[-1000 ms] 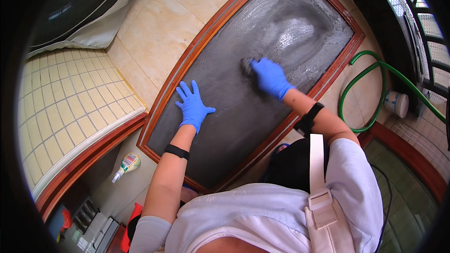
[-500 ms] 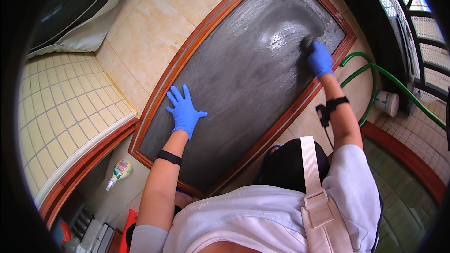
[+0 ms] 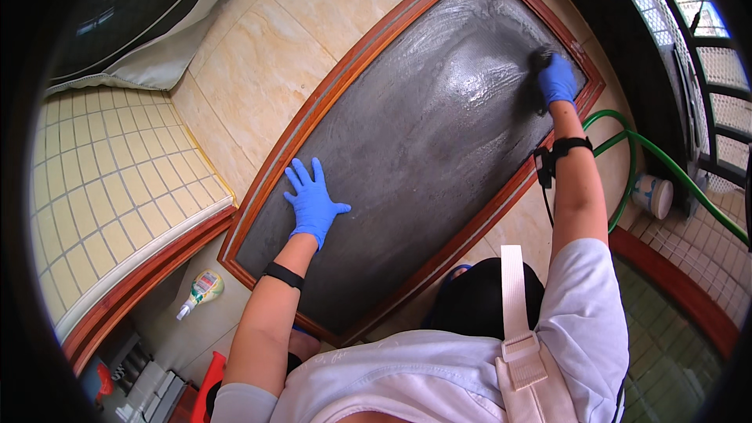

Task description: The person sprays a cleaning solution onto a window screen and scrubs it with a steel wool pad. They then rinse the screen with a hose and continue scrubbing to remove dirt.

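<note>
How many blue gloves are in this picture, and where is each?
2. One is on the left hand, spread over the grey panel; the other is on the right hand, holding a dark scrubber near the panel's right corner.

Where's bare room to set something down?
Marbled floor between the panel's red-brown frame and the pale cover; also the yellow-tiled surface. Crowded: the panel's upper right, with right hand and dark scrubber; the floor beyond, with green hose and white tub.
</note>
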### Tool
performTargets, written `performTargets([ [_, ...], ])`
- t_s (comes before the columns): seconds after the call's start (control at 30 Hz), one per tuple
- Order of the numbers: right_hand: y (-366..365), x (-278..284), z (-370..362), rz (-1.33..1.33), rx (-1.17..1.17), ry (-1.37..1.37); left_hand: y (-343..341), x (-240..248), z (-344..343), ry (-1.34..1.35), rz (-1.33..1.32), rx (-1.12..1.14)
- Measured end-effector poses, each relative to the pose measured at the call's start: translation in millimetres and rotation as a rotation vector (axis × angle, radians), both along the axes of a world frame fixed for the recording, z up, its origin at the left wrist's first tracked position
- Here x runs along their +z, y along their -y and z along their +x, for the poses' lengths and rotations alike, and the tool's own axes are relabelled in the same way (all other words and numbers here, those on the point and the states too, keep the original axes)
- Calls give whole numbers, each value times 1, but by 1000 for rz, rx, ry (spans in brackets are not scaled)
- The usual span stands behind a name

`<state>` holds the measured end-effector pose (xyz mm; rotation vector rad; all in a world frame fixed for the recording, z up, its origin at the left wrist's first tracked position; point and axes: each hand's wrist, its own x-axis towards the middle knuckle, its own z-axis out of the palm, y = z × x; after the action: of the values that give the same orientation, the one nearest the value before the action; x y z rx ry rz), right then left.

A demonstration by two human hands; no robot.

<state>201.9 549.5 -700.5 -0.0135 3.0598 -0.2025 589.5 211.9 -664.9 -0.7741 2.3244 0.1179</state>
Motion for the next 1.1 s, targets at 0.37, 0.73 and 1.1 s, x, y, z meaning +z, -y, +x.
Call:
performTargets([
  [0.37,186,0,179,-346,974,289,-3,1,-1,29,-45,-25],
  [0.73,38,-4,-27,-15,84,33,-2,-2,-6,24,-50,-49],
  [1.1,68,10,307,-407,1028,434,-3,-5,3,-16,-12,-21],
])
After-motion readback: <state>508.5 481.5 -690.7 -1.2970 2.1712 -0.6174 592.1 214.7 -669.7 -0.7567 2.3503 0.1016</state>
